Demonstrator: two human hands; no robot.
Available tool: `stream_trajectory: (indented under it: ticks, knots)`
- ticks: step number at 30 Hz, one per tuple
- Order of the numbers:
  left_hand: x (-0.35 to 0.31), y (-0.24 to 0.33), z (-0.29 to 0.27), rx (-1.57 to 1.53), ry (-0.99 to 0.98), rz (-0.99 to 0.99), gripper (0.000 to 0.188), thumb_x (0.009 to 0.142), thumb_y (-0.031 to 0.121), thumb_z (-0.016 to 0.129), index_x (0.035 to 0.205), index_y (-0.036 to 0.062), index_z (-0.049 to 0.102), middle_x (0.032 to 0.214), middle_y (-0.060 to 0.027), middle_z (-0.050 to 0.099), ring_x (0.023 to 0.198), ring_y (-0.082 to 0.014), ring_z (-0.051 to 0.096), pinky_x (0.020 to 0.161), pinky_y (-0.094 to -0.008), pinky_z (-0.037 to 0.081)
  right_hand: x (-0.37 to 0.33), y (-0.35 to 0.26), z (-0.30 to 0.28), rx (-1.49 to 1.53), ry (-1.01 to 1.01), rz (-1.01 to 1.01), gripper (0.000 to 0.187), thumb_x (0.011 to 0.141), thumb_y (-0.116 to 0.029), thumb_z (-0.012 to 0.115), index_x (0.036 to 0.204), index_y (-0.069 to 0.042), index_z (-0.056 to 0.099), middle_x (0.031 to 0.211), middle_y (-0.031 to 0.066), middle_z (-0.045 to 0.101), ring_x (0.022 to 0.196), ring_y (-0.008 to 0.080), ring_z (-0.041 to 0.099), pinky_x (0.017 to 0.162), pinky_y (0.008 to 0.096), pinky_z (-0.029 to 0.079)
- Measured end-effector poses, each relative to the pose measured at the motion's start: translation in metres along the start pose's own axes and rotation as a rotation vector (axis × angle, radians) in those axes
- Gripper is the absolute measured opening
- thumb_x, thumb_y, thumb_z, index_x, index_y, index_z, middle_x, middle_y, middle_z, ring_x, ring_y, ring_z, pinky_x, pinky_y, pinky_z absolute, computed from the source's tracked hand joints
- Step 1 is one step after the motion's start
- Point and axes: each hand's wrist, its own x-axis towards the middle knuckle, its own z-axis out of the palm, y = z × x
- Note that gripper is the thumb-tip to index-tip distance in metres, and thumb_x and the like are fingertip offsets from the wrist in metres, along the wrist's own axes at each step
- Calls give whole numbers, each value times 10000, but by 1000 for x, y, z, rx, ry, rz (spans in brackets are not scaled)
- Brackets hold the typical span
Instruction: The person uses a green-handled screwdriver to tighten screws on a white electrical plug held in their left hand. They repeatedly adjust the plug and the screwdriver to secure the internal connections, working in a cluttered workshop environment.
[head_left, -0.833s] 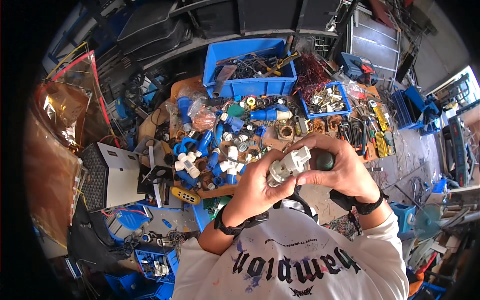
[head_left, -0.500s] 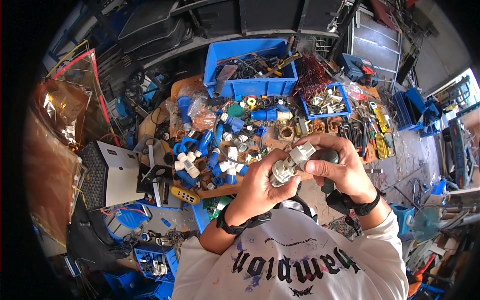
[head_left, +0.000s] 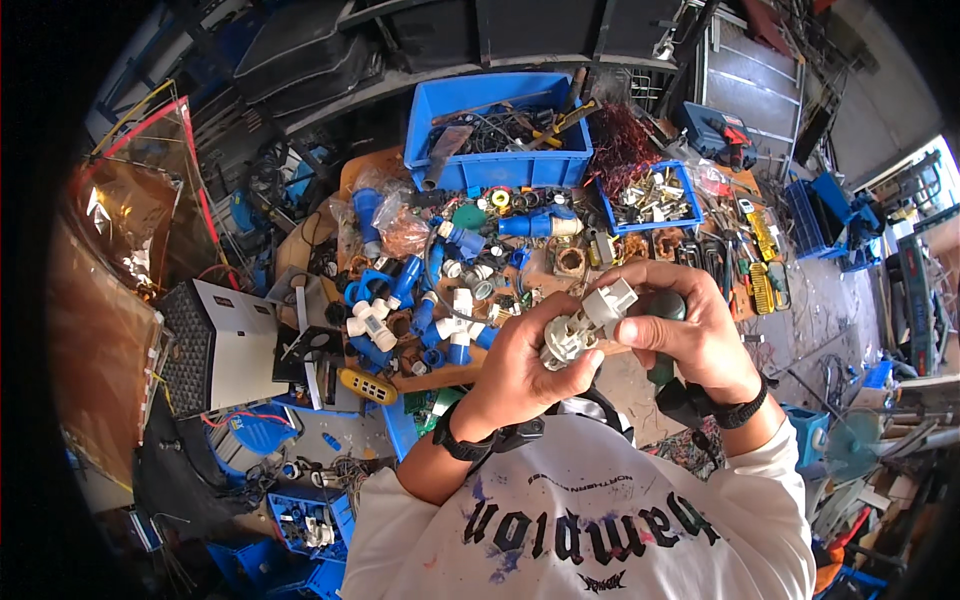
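Note:
My left hand (head_left: pixel 513 362) is closed round a whitish plastic connector insert (head_left: pixel 568 342), with a round, openwork end near the thumb. Against its upper right sits a blockier white plastic piece (head_left: pixel 612 302), pinched between the thumb and forefinger of my right hand (head_left: pixel 705 345). Whether the two pieces are joined or only touching I cannot tell. Tucked in the same right hand is a dark green tool handle (head_left: pixel 664 308), probably a screwdriver's; its tip is not visible. Both hands are raised over the near edge of the workbench (head_left: pixel 440 378).
Blue and white connector parts (head_left: pixel 462 315) crowd the bench's left half. Behind them stands a large blue crate (head_left: pixel 500 172) of cables and tools. A small blue tray (head_left: pixel 655 200) of metal pieces lies to its right. Hand tools (head_left: pixel 762 290) and a yellow remote-like box (head_left: pixel 367 386) lie along the edges.
The right hand has shifted slightly right, and the blocky white piece has tilted a little with it. My left hand keeps its grip in nearly the same place.

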Motion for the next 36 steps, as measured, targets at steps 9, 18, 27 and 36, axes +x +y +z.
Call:
stream_trajectory:
  ticks: [9, 18, 27, 36]
  knots:
    - [2, 0, 6, 32, 21, 9, 342, 813, 250, 713, 1006, 18, 552, 799, -43, 589, 699, -102, 525, 632, -261, 446, 2, 10, -4, 41, 32, -30, 343, 816, -177, 737, 1084, 10, 633, 859, 33, 638, 614, 54, 534, 475, 195, 416]
    - [0, 13, -1, 160, -14, 85, 450, 803, 289, 718, 1111, 5, 553, 836, -131, 657, 741, -220, 670, 646, -317, 509, -8, -2, -2, -318, -24, -53, 560, 649, -140, 855, 1131, 1, 607, 1113, 60, 581, 976, 135, 579, 805, 263, 467]
    - [0, 9, -1, 92, -32, 103, 450, 814, 225, 685, 1176, -1, 545, 888, -93, 665, 752, -153, 649, 685, -299, 514, 7, 12, -4, -383, -38, -334, 479, 666, -175, 848, 1070, -22, 641, 1001, 63, 624, 925, 155, 588, 807, 302, 466]
    - [0, 13, -9, -303, -170, -197, 473, 833, 229, 671, 1213, -16, 529, 983, -26, 618, 851, -89, 548, 762, -238, 458, 5, 7, 1, -154, -23, -190, 427, 699, -112, 832, 1046, -6, 608, 997, 28, 629, 909, 94, 574, 817, 259, 464]
